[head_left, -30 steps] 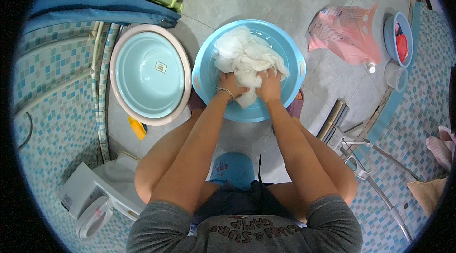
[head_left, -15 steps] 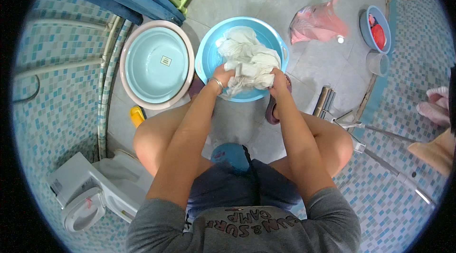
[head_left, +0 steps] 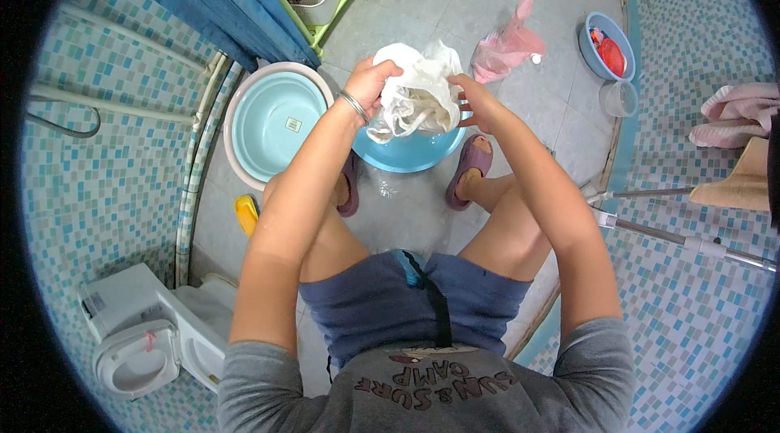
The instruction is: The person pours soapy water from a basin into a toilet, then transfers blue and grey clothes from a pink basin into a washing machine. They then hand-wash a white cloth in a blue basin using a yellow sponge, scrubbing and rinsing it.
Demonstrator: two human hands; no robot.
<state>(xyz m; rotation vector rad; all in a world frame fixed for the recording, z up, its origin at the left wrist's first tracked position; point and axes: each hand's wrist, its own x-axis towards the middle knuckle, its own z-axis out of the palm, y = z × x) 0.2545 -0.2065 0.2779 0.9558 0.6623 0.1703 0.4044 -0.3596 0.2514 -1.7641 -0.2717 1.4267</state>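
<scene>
A crumpled white cloth garment (head_left: 421, 96) is raised over the blue basin (head_left: 406, 158) between my feet, and it hides most of the basin's inside. My left hand (head_left: 370, 85) is closed on the garment's left edge, with metal bangles on the wrist. On the opposite side, my right hand (head_left: 478, 104) pinches the garment's edge near the thumb and forefinger, its other fingers somewhat apart. Folds of the cloth hang down between both hands. What kind of garment it is cannot be made out.
Left of the blue basin stand a pale blue basin (head_left: 258, 120) and a pink one (head_left: 234, 158) nested together. A pink plastic bag (head_left: 505, 51), a small blue tub (head_left: 595, 61) and a clear container (head_left: 620, 100) sit at the right. A green rack (head_left: 345, 6) stands far left.
Both hands have lifted the white garment up from the basin, where it was lying partly inside. My right hand's fingers have loosened and spread somewhat.
</scene>
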